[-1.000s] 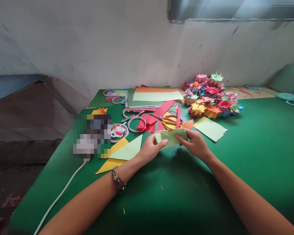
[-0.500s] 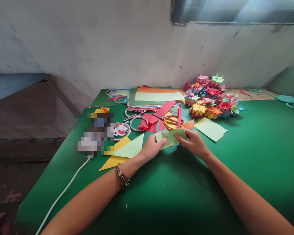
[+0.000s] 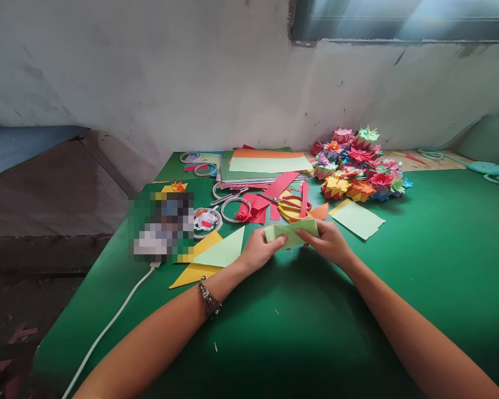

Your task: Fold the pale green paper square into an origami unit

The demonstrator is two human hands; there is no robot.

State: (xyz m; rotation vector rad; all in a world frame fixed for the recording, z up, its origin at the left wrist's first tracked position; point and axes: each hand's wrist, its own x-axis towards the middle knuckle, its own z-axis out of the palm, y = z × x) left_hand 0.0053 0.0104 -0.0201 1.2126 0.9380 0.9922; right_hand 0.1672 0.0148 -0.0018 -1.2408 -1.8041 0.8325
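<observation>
Between my two hands is a folded piece of light green paper [image 3: 291, 231], held just above the green table. My left hand [image 3: 261, 248] pinches its left end, thumb on the near face. At the other end my right hand [image 3: 327, 239] grips it with the thumb laid across the front; the fingers behind are mostly hidden. Beyond the paper lie yellow-handled scissors [image 3: 293, 206] on red paper strips [image 3: 280, 188]. Left of my left hand, a light green paper triangle [image 3: 222, 250] overlaps a yellow paper piece [image 3: 191, 275]. A light green sheet [image 3: 357, 219] lies right of my right hand.
Several colourful paper flowers [image 3: 361, 156] are heaped at the back right. A stack of coloured paper [image 3: 270, 162] lies by the wall. Tape rings [image 3: 235, 210] sit left of the scissors. A blurred-out object [image 3: 162, 227] with a white cable [image 3: 108, 327] is at left.
The near edge of the folded paper has tilted up slightly, and my left thumb has shifted a little to the right along it. Both hands keep their hold.
</observation>
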